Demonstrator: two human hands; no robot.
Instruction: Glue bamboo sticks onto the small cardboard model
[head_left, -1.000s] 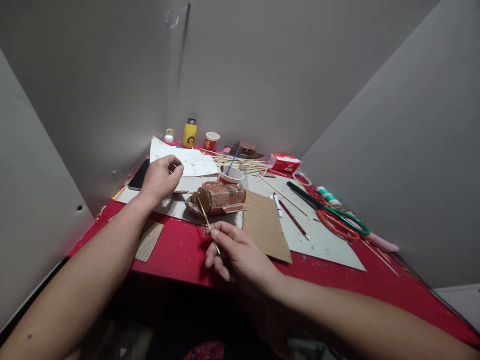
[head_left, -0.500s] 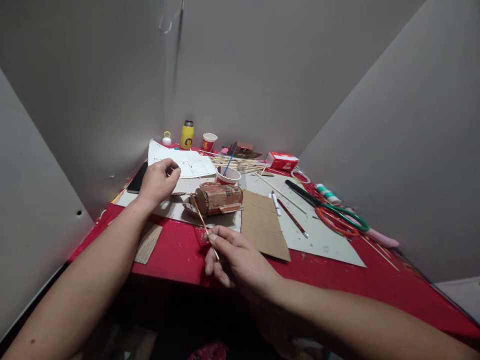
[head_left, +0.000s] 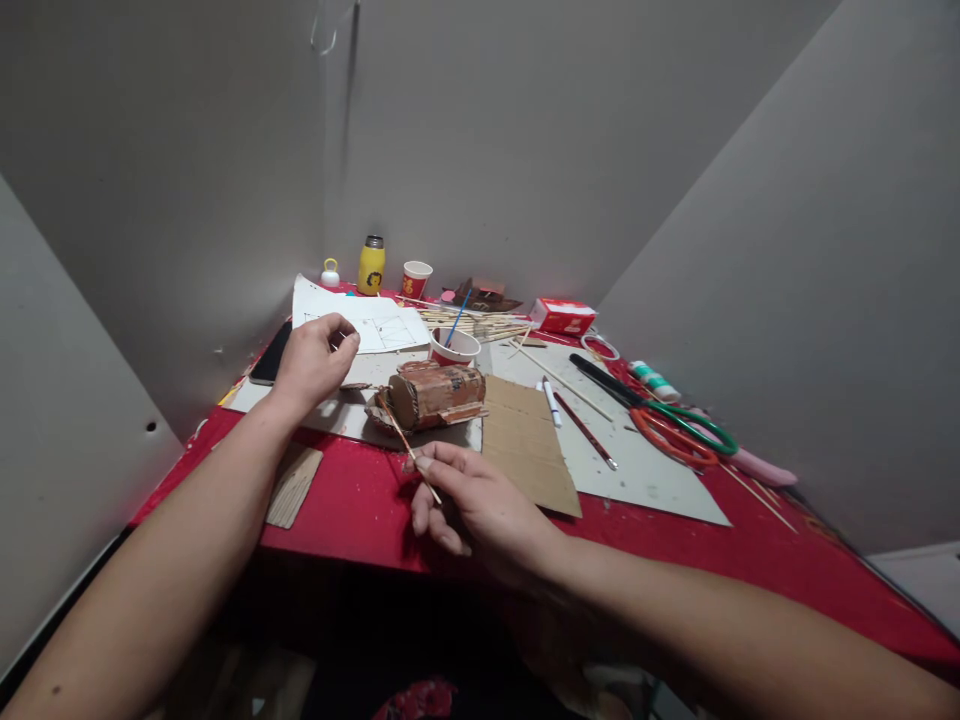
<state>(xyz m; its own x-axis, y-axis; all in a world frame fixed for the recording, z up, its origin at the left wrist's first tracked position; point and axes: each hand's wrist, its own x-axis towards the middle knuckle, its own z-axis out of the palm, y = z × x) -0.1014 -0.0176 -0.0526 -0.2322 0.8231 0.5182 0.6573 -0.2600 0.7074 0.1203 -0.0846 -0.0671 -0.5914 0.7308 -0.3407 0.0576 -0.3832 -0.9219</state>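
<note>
My right hand (head_left: 472, 495) pinches a thin wooden stick (head_left: 405, 445) between thumb and fingertips. The stick's upper part is reddish brown, its lower end pale. Its far tip meets or overlaps the open end of a brown-painted cardboard model (head_left: 446, 398), which lies on a grey board; whether they touch I cannot tell. My left hand (head_left: 315, 362) is curled left of the model, over the edge of a white sheet with a line drawing (head_left: 382, 330). Its thumb and fingers bend toward each other; what they hold, if anything, is too small to name. Below it lies a thin brown strip (head_left: 355, 386).
A paper cup with a blue-handled brush (head_left: 455, 348) stands behind the model. To the right are a cardboard piece (head_left: 529, 440), a marker (head_left: 551, 402), a pencil (head_left: 585, 430) and large scissors (head_left: 675, 425). A yellow bottle (head_left: 371, 266) and loose sticks (head_left: 480, 325) are at the back.
The view has shifted slightly. My right hand and the stick have moved a little up toward the model. My left hand stays nearly in place.
</note>
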